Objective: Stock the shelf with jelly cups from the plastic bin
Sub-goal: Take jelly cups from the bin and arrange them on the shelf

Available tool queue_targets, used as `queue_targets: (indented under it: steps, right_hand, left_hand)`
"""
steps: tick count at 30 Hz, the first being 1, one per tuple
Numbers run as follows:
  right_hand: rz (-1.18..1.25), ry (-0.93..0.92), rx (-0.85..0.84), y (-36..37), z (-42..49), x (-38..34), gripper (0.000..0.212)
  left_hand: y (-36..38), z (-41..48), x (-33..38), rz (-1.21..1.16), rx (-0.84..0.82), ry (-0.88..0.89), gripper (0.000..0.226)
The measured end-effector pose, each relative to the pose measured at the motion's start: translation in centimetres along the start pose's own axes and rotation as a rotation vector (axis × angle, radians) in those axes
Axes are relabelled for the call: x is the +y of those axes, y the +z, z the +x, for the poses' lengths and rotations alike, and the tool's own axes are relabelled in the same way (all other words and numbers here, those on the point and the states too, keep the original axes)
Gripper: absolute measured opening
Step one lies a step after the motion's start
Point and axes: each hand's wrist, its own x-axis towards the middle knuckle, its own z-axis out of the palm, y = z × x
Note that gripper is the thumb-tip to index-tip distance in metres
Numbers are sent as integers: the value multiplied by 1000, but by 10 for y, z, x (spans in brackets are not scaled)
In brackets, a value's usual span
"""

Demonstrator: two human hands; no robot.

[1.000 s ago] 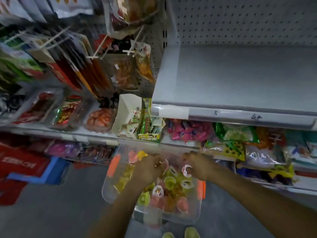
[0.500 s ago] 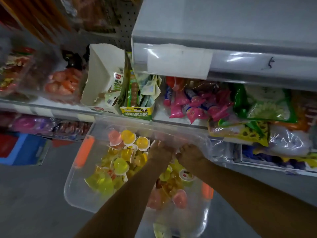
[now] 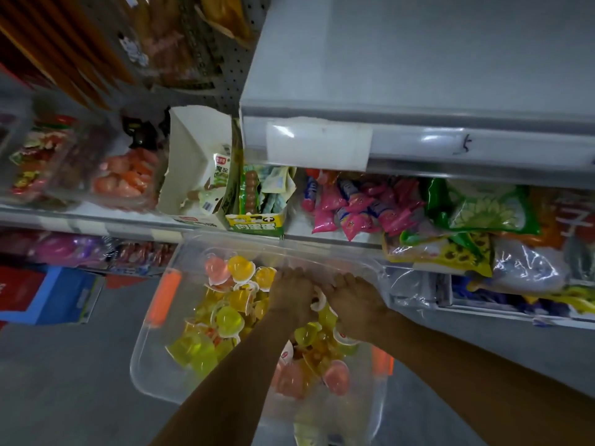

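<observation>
Below a bare grey metal shelf (image 3: 418, 59), a clear plastic bin (image 3: 151, 365) holds glossy, dome-shaped jelly cups (image 3: 228, 320) in yellow, green and pink. The left hand (image 3: 293, 294) and right hand (image 3: 354, 304) sit side by side in the pile, fingers curled downward with the tips hidden. I cannot tell whether they grip any cups.

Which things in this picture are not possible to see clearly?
Head view, left hand and right hand: fingers buried among jelly cups, so their grip is unclear.
Head view, plastic bin: near corner cut off by the bottom edge.
Head view, left snack packs: contents blurred.
</observation>
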Motion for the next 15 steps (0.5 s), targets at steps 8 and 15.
queue_targets:
  steps: [8,15]
  right_hand:
    - [279,-37,169,-96,-89,-24,46]
    - [523,12,318,-187,-165,-50,42]
  left_hand:
    - [-83,-86,3,-996,193,-166,44]
    - [-166,-159,10,-1008,387,-35,30]
